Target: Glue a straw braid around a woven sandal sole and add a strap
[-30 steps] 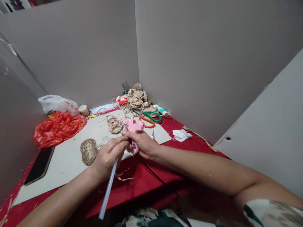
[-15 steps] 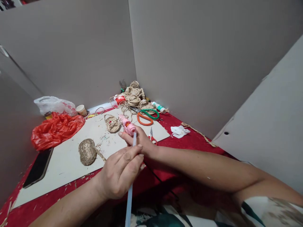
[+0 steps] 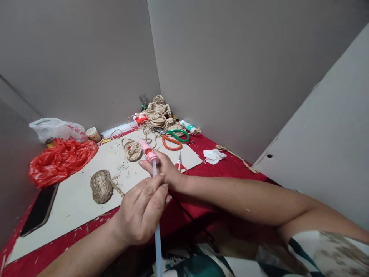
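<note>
My right hand (image 3: 165,169) grips a pink glue gun (image 3: 147,151), its nozzle pointing away toward the back of the table. My left hand (image 3: 142,209) pinches a long translucent glue stick (image 3: 157,234) whose far end sits in the back of the gun. The stick runs down past my wrist toward my lap. A black cord (image 3: 190,215) trails from the gun over the red tablecloth (image 3: 230,171). Just beyond the gun lies a small woven jute basket (image 3: 131,149) on a white board (image 3: 77,192).
A flat woven jute oval (image 3: 100,186) lies on the board. Green and orange scissors (image 3: 173,138), small red snips (image 3: 180,163), a jute pile (image 3: 157,113) and a glue bottle (image 3: 188,127) sit at the back. At left: red plastic bag (image 3: 59,159), paper cup (image 3: 93,134), black phone (image 3: 39,209). Grey partitions enclose the table.
My right hand turned the glue gun so its back faces me. My left hand drew back, swung the glue stick in line with the gun and set its end into the gun's back.
</note>
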`<state>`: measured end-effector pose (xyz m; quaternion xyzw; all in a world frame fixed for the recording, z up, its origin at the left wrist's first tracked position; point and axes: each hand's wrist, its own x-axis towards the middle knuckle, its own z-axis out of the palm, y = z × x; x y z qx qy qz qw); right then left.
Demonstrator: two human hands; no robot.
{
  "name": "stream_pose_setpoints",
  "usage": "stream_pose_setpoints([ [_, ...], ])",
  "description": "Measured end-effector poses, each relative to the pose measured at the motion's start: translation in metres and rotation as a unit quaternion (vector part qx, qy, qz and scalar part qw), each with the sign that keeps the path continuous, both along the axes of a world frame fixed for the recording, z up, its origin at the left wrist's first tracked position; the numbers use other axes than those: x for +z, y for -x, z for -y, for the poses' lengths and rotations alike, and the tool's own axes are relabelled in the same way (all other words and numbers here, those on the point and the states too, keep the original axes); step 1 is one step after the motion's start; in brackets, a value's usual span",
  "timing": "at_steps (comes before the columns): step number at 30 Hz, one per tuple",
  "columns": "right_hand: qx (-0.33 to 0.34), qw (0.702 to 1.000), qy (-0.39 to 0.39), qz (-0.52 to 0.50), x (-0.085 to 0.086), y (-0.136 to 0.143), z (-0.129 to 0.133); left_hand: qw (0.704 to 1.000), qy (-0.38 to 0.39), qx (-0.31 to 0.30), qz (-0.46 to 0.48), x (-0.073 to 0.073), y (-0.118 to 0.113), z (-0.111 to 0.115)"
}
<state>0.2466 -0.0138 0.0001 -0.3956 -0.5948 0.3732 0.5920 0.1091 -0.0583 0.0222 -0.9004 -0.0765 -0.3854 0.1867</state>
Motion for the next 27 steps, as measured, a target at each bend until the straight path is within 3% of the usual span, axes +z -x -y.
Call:
stream_pose_setpoints([
  [10, -0.09, 0.988, -0.075, 0.098, -0.011, -0.003, -0.012, 0.999, 0.033, 0.014, 0.031, 0.0, -0.001, -0.002],
  [19, -0.147, 0.972, -0.12, 0.142, -0.02, -0.005, -0.022, 1.0, -0.005, -0.001, 0.011, -0.006, -0.009, -0.021],
  [24, -0.155, 0.973, -0.127, 0.114, -0.006, -0.009, -0.018, 0.995, 0.093, -0.022, 0.015, -0.009, -0.005, -0.018],
  [27, -0.17, 0.967, -0.145, 0.119, 0.001, -0.013, -0.016, 0.971, 0.219, 0.0, 0.093, -0.007, -0.003, -0.004],
])
